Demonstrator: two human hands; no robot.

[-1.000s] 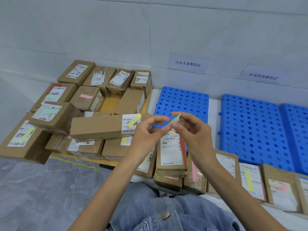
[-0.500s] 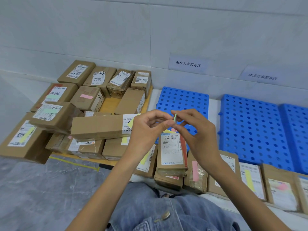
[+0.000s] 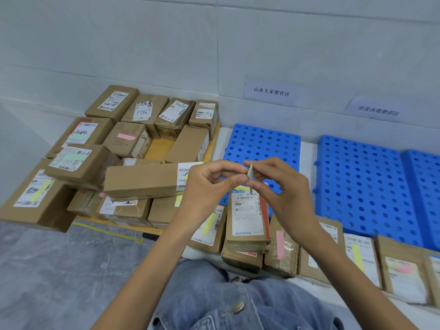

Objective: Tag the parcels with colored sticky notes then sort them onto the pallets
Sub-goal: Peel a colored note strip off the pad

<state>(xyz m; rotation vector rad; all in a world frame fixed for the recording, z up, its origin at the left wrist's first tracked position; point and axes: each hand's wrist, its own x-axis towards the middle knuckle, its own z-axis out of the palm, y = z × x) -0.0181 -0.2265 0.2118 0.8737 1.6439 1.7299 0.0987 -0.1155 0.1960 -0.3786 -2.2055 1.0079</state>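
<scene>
1 slim green sticky note [image 3: 250, 173], edge-on, between hands [image 3: 209, 186] [image 3: 285, 194].

Left hand [image 3: 209, 184] and right hand [image 3: 281, 191] pinching a green sticky note [image 3: 250, 173] edge-on between fingertips, above tagged cardboard parcels [image 3: 142, 179], blue perforated pallets [image 3: 364, 186] beside, denim lap below

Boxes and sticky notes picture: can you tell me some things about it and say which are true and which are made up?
1. The left hand and the right hand pinch a green sticky note. True.
2. The pallets are red. False: they are blue.
3. One box has 7786 written on it. True.
4. The long box lies alone on the floor. False: it rests on top of other boxes.
</scene>
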